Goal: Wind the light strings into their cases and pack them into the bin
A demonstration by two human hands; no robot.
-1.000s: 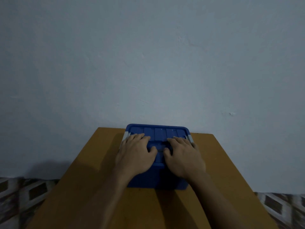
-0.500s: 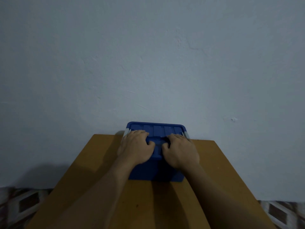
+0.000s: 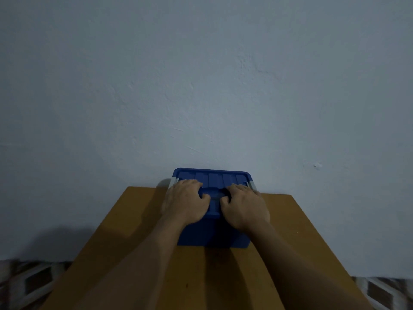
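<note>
The blue bin (image 3: 213, 234) stands at the far edge of the wooden worktop (image 3: 134, 242), backed close to the pale wall (image 3: 201, 86), which probably helps keep it from sliding away under a downward push. Its blue lid (image 3: 214, 177) is on and lies level across the top. No light strings or cases show anywhere, so they are judged to be already packed inside, though the closed lid hides the contents.

Both hands lie palm down on the lid, side by side and a little apart. The left hand (image 3: 186, 203) covers the left half and the right hand (image 3: 244, 206) the right half, so the load is spread evenly and neither side of the lid tips up. The fingers of both are bent, with their tips down on the ribbed top. Whether they only press or hook into a groove cannot be told, since the knuckles hide the tips.

A grey latch (image 3: 173, 183) shows at the left end of the lid, just beside the left fingers, and another grey latch (image 3: 252, 185) at the right end. Whether either is clipped home is too small to tell. The task looks near its end, with seating the lid and securing those latches as the likely remaining work.
</note>
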